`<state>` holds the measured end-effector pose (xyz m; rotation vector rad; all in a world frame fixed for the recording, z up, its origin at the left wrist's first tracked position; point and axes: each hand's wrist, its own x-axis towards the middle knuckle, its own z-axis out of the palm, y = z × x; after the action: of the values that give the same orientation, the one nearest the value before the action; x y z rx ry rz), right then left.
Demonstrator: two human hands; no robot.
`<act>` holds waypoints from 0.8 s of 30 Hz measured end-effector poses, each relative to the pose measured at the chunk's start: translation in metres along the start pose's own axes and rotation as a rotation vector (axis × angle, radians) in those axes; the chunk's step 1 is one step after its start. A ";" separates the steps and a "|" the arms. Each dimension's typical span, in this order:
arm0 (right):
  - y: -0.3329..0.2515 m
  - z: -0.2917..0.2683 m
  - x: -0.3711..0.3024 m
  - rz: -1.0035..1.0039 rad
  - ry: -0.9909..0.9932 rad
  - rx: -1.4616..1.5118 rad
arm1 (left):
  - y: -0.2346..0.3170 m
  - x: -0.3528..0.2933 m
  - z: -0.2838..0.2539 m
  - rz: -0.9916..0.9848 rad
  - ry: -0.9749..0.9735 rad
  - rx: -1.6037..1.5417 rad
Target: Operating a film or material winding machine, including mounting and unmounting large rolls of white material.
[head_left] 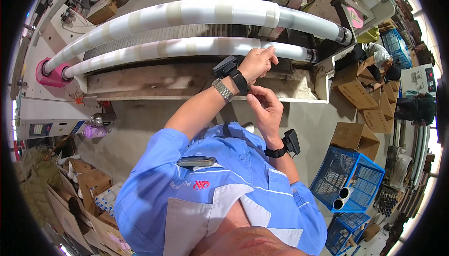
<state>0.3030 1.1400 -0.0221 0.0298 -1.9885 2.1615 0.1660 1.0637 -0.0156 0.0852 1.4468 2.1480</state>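
Where the inspected area begins on the left, a white cabinet point(58, 107) bears a pink holder point(60, 76) at its right edge. Just beside that edge are a steel flask point(106, 117) and a purple bottle point(95, 131); their support cannot be made out. Opened cartons point(93, 181) crowd the near left area.

From the holder, a far roll point(154, 16) and a near roll point(140, 52), both white with beige bands, run side by side to dark collars at the machine's right end. Grey slats point(140, 37) show between them. In front of the near roll lies a machine trough point(154, 82), its bare inner surface stained, its pale front edge facing the worker.

The left hand point(258, 65) is at the near roll, right of its middle, fingers bent; whether they grip the roll cannot be told. The right hand point(268, 112), half open with thumb and forefinger parted, is near the trough's front edge, just beside the left wrist.

Beyond the trough's right corner, grey floor point(306, 118) leads to a stooping co-worker point(381, 57) at open brown boxes point(358, 90). Nearer, a blue crate point(333, 169) holds white tubes point(344, 193) at its near side.
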 end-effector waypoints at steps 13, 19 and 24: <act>0.018 0.017 0.004 0.428 -0.056 0.436 | -0.003 0.006 -0.007 0.274 0.201 0.321; 0.001 0.008 0.009 0.481 -0.164 0.552 | -0.008 0.010 -0.016 0.391 0.241 0.508; -0.035 0.013 0.007 0.236 -0.203 0.545 | -0.006 0.007 -0.018 0.679 0.384 1.037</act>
<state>0.3005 1.1310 0.0142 0.1033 -1.4871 2.8965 0.1565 1.0536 -0.0302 0.6392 2.9601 1.6252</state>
